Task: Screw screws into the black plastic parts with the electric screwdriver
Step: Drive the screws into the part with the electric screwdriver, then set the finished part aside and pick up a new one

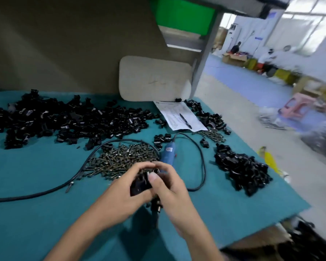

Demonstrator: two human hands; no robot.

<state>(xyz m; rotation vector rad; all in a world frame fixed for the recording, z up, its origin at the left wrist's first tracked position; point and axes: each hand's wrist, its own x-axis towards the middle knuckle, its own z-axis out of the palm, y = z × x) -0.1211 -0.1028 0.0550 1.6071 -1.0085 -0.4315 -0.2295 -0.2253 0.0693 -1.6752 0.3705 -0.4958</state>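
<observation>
Print on the paper sheet (179, 115) and the blue screwdriver (167, 157) label is too blurred to read.

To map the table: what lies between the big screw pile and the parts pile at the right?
The blue screwdriver and a loop of its cable lie there; the head view shows it.

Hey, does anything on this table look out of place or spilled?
Only small things: one stray screw lies beside the cable, apart from the screw pile, and something yellow lies on the floor past the table's right edge. Nothing looks damaged.
</observation>
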